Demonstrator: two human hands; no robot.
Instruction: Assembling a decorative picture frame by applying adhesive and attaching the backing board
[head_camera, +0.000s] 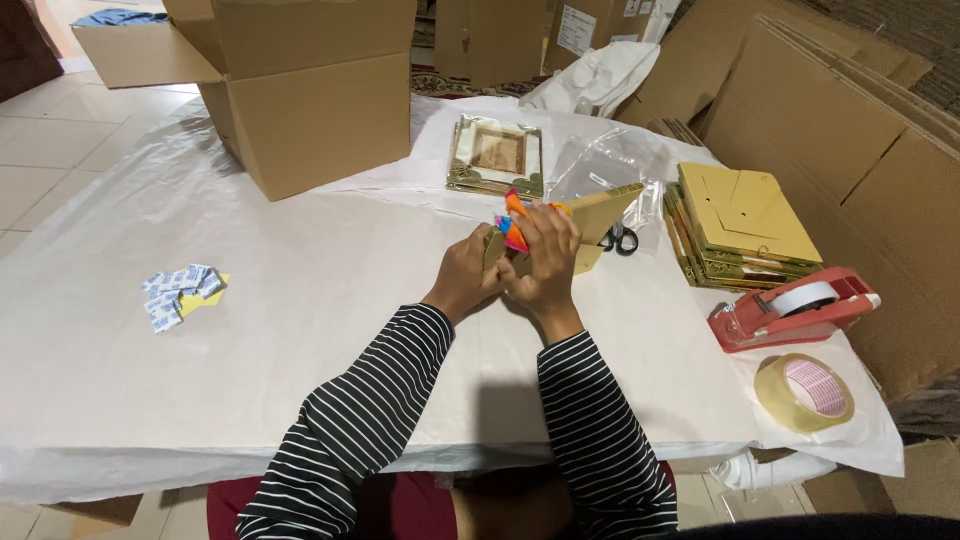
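Two hands are working at the centre of the frame: the left hand is gripping the lower edge of a gold frame, while the right hand is closing around an orange cloth against it. Scissors are lying just behind, a tape dispenser at right.

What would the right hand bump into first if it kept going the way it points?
Probably the black scissors just past the right hand, then the clear plastic bags; depth is hard to judge.
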